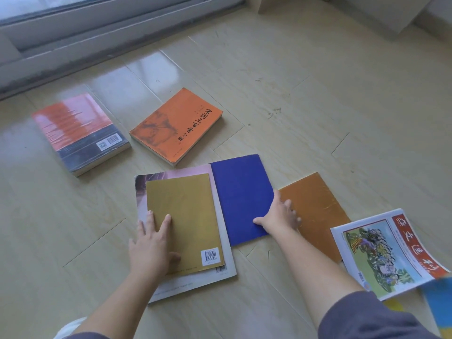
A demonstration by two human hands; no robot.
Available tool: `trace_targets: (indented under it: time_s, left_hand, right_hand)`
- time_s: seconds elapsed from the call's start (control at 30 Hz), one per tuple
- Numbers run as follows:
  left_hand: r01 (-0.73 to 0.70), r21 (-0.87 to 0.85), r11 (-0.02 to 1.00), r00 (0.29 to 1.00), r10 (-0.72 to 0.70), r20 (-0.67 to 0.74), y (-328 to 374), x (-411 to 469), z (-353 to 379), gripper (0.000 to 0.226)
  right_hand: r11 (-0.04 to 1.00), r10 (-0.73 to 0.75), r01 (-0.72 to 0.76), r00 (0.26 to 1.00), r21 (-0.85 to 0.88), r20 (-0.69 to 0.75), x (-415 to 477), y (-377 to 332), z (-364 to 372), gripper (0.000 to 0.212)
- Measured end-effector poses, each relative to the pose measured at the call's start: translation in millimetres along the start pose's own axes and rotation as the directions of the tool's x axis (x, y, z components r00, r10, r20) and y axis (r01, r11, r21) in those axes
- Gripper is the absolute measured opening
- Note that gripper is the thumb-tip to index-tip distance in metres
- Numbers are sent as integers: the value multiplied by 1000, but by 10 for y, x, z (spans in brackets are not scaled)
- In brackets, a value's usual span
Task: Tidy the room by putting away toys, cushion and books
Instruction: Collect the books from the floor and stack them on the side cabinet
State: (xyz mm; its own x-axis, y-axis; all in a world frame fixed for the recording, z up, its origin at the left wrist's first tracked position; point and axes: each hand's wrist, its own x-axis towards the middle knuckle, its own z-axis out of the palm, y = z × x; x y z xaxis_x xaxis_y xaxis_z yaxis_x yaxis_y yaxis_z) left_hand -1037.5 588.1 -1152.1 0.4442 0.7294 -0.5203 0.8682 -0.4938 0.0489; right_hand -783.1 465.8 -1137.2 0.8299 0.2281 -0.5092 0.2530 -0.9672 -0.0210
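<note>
Several books lie flat on the pale wood floor. My left hand (152,245) rests flat, fingers straight, on a mustard-yellow book (188,214) that lies on a larger pink and white book (227,271). My right hand (280,215) is at the right edge of a blue book (241,192), with the thumb on its cover and the fingers spread over a brown book (318,209) beside it. Farther off lie an orange book (176,126) and a thick red and dark book (78,132). A magazine (389,253) with red lettering lies at the right.
A sliding window track (97,37) runs along the far side of the floor. White furniture (391,13) stands at the top right. Blue and yellow items (440,307) show at the bottom right corner. Bare floor (318,94) stretches beyond the books.
</note>
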Motion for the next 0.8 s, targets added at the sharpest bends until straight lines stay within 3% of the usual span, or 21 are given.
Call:
trace_targets:
  time_s: [0.1,0.17,0.23,0.33,0.47,0.63,0.7,0.8]
  left_hand:
    - [3,-2,1000,1000,-3,8,14,-20,-7,102]
    - [8,-7,1000,1000,-8,9,18,-15,-19,102]
    - [13,-10,1000,1000,-13,14,18,-10,-25,102]
    - [20,-23,1000,1000,-20,18,3,-5,-6,102]
    - [25,-41,999,999,-23,31,6,0,6,102]
    - [28,-65,998,999,-26,31,-4,-2,0,102]
    - [26,-91,996,1000,-25,14,-35,-13,19,103]
    - [9,-146,989,1000,-13,-28,-105,-10,65,105]
  right_hand:
    - [982,107,-112,993,149,39,-66,23,74,70]
    - [973,76,-75,997,216,2,-112,41,108,37]
    - [960,21,-9,999,278,-39,-101,74,65,18]
    - [921,-83,102,994,376,-66,23,195,-140,23]
    - [739,-150,188,982,647,-114,115,382,-484,27]
    - [372,-178,11,982,928,60,3,287,-581,20]
    - [353,-243,-18,964,936,111,-138,120,-457,23]
    - [405,-326,-60,923,913,205,-387,-154,-97,26]
